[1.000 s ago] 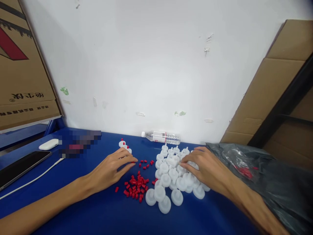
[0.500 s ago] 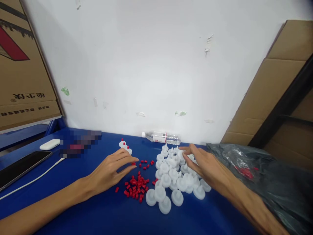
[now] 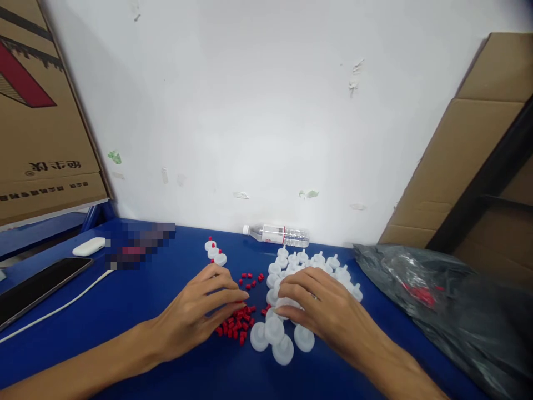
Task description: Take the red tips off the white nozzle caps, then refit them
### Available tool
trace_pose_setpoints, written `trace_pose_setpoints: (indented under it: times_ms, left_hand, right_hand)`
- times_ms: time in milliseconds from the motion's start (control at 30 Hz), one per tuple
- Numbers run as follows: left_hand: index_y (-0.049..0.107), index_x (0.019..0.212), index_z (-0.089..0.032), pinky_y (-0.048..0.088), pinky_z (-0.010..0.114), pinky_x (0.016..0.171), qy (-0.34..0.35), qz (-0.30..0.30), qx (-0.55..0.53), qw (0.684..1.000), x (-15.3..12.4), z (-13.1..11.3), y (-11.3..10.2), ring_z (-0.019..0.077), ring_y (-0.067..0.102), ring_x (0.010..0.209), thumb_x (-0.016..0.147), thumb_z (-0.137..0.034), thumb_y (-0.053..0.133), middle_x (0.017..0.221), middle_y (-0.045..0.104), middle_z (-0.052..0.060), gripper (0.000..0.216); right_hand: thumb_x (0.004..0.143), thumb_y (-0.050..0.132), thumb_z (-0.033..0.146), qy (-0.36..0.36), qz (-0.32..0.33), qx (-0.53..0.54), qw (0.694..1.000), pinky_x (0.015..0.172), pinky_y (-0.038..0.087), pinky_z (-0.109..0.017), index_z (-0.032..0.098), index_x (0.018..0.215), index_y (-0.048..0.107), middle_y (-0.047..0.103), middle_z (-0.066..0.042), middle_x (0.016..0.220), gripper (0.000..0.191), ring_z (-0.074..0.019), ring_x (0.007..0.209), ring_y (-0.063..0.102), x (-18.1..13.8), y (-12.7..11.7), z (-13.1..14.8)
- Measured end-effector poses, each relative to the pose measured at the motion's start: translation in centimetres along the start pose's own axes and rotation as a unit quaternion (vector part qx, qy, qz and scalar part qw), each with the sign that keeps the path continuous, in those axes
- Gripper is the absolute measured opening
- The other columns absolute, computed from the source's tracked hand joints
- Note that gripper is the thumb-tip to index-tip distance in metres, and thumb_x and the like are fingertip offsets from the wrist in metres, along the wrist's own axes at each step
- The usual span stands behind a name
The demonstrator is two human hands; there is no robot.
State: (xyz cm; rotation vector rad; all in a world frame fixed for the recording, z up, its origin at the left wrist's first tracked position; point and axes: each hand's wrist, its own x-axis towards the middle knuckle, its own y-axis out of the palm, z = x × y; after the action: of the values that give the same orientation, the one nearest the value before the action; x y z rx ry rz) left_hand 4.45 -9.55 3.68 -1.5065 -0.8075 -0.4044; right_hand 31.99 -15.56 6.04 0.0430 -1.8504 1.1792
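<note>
The left hand [image 3: 204, 308] has thumb and index finger nearly meeting over the edge of the red caps [image 3: 238, 323]; whether a cap is pinched there cannot be told. The right hand [image 3: 320, 303] curls palm-down over the white discs [image 3: 274, 331]; a disc shows between its thumb and fingers, but whether it is gripped or merely touched cannot be told.

Caps lie at the left hand's fingertips and discs under the right hand, an arrangement presumably meant to give each hand its own supply within short reach. Stemmed discs lie mostly stem up, which should make the stems easy to find. Beyond the left hand, a short row of capped discs [image 3: 220, 259] stands apart, probably so as not to mix with the loose ones.

Outward, a bottle [image 3: 275, 234] lies along the foot of the wall [image 3: 250, 111], which bounds the far edge of the table [image 3: 145, 278]. A bag [image 3: 387, 266] borders the right side. Movement appears freer leftward, up to the phone [image 3: 37, 286] and cable [image 3: 70, 299].
</note>
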Motion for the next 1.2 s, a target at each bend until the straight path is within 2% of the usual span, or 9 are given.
trace_pose_setpoints:
  times_ms: [200, 433, 633, 767, 867, 1000, 1100, 1200]
  left_hand:
    - [0.066, 0.119, -0.017, 0.055, 0.031, 0.089, 0.011, -0.019, -0.024, 0.999, 0.4, -0.9, 0.2, 0.0189, 0.061, 0.098, 0.099, -0.012, 0.064, 0.097, 0.073, 0.005, 0.02]
    - [0.066, 0.115, -0.018, 0.056, 0.031, 0.091, 0.006, -0.031, -0.042, 0.999, 0.6, -2.3, 0.7, 0.0197, 0.066, 0.098, 0.1, -0.015, 0.063, 0.093, 0.076, 0.004, 0.015]
    - [0.065, 0.118, -0.017, 0.06, 0.034, 0.09, 0.031, -0.015, -0.075, 0.997, 0.4, -3.3, 0.6, 0.022, 0.069, 0.097, 0.099, -0.014, 0.064, 0.096, 0.076, 0.007, 0.02]
    - [0.064, 0.119, -0.018, 0.061, 0.034, 0.086, 0.023, -0.025, -0.06, 0.998, 0.2, -3.4, 0.8, 0.022, 0.069, 0.095, 0.099, -0.016, 0.064, 0.093, 0.076, 0.007, 0.019]
    - [0.064, 0.12, -0.018, 0.061, 0.035, 0.086, 0.013, -0.013, -0.049, 0.999, 0.2, -3.5, 1.0, 0.0223, 0.069, 0.093, 0.102, -0.018, 0.06, 0.092, 0.075, 0.007, 0.018]
    - [0.065, 0.114, -0.016, 0.06, 0.035, 0.089, 0.003, 0.013, -0.076, 0.997, 0.4, -4.0, 1.1, 0.0211, 0.067, 0.091, 0.101, -0.013, 0.056, 0.089, 0.073, 0.008, 0.015]
    - [0.064, 0.109, -0.016, 0.058, 0.035, 0.084, -0.013, -0.019, -0.095, 0.995, 0.6, -4.0, 0.9, 0.021, 0.063, 0.087, 0.095, -0.007, 0.059, 0.085, 0.07, 0.007, 0.017]
    - [0.064, 0.11, -0.017, 0.057, 0.033, 0.08, -0.027, -0.044, -0.095, 0.994, 0.5, -3.4, 0.7, 0.0209, 0.061, 0.089, 0.095, -0.006, 0.06, 0.087, 0.07, 0.006, 0.019]
  right_hand:
    - [0.102, 0.056, 0.045, 0.01, -0.022, 0.01, 1.0, 0.066, 0.052, -0.027, 0.02, 0.095, 0.054, 0.068, 0.0, 0.081, 0.027, -0.0139, 0.07, 0.066, -0.3, 0.3, 0.7]
    - [0.103, 0.047, 0.052, -0.014, -0.025, 0.009, 1.0, 0.058, 0.048, -0.025, 0.02, 0.079, 0.051, 0.061, 0.002, 0.068, 0.04, -0.0115, 0.058, 0.059, 0.2, 1.0, 2.4]
    - [0.107, 0.043, 0.048, -0.03, -0.028, 0.022, 0.999, 0.057, 0.047, -0.026, 0.021, 0.08, 0.052, 0.061, 0.002, 0.068, 0.04, -0.0112, 0.057, 0.057, 0.6, 1.6, 3.4]
    - [0.107, 0.049, 0.043, -0.034, -0.033, 0.03, 0.998, 0.06, 0.049, -0.026, 0.02, 0.082, 0.054, 0.062, 0.001, 0.069, 0.034, -0.012, 0.06, 0.06, 0.5, 1.9, 3.6]
    - [0.105, 0.051, 0.046, -0.033, -0.032, 0.017, 0.999, 0.061, 0.05, -0.026, 0.02, 0.08, 0.055, 0.06, 0.001, 0.067, 0.036, -0.0125, 0.059, 0.059, 0.4, 2.2, 3.8]
    - [0.104, 0.048, 0.051, -0.032, -0.045, 0.022, 0.998, 0.058, 0.049, -0.026, 0.019, 0.078, 0.056, 0.06, 0.001, 0.066, 0.041, -0.0122, 0.057, 0.058, 0.4, 2.4, 4.0]
    - [0.101, 0.052, 0.053, -0.026, -0.055, 0.046, 0.997, 0.064, 0.054, -0.026, 0.018, 0.081, 0.058, 0.067, -0.003, 0.075, 0.041, -0.0129, 0.063, 0.064, 0.6, 2.2, 4.1]
    - [0.105, 0.054, 0.031, -0.031, -0.048, 0.032, 0.998, 0.077, 0.058, -0.028, 0.018, 0.091, 0.062, 0.075, -0.01, 0.101, 0.022, -0.0157, 0.081, 0.071, 0.7, 1.8, 4.0]
